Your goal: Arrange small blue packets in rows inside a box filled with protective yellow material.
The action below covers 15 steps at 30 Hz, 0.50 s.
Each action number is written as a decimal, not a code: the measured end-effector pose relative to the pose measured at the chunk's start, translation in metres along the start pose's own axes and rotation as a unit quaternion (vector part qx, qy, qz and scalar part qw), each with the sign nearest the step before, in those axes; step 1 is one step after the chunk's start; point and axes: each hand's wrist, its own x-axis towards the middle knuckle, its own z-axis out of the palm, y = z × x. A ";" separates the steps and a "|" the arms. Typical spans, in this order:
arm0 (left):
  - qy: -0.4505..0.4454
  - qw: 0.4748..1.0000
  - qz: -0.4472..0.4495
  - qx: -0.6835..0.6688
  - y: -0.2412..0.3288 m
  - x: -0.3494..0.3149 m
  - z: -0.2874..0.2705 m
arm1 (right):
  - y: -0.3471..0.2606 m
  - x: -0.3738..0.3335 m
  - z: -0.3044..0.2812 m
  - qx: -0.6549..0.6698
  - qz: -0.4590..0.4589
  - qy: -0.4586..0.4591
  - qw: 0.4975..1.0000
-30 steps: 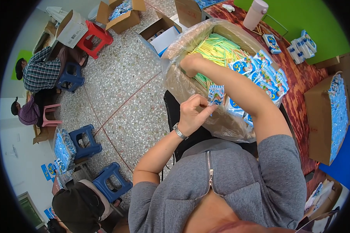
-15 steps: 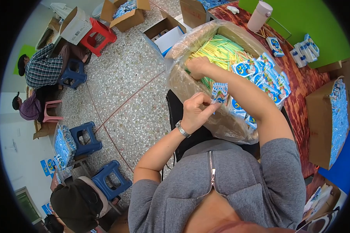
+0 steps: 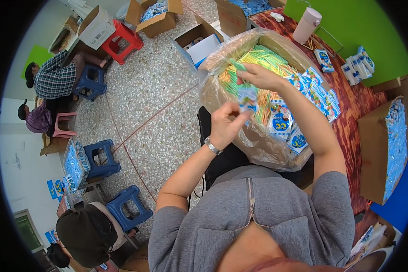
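Observation:
Pinched in my left hand is a small blue and white packet, blurred by motion. It stands over the near left part of a large carton lined with clear plastic. Just above the packet, my right hand has its fingers closed on a small bunch of thin green sticks. Under both hands the carton holds a heap of thin yellow, green and orange sticks. More blue and white packets lie on the heap's right side, beneath my right forearm.
A red-brown patterned table runs along the right, with a pale pink flask and small boxes. A carton of blue packets stands farther right. Blue stools, a red stool and several people are at left.
My right hand has come up out of the heap, moving right, with green sticks in its fingers. My left hand keeps the packet, now lower and blurred.

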 end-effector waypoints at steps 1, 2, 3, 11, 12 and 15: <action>0.041 0.997 -0.001 -0.058 0.002 0.007 -0.002 | -0.003 -0.008 -0.008 0.070 0.004 -0.032 0.997; 0.080 0.990 -0.002 -0.116 0.009 0.018 -0.003 | -0.007 -0.017 -0.016 0.069 0.005 -0.029 0.997; 0.078 0.983 0.002 -0.165 0.020 0.031 -0.006 | -0.009 -0.027 -0.020 0.152 0.066 -0.085 0.982; -0.068 0.924 -0.066 -0.372 0.010 0.066 0.008 | 0.000 -0.065 -0.008 0.425 0.157 -0.146 0.880; -0.076 0.915 -0.095 -0.386 0.009 0.064 0.011 | 0.001 -0.069 -0.008 0.403 0.169 -0.149 0.887; -0.052 0.929 -0.070 -0.360 0.014 0.062 0.011 | -0.004 -0.083 -0.013 0.364 0.184 -0.106 0.907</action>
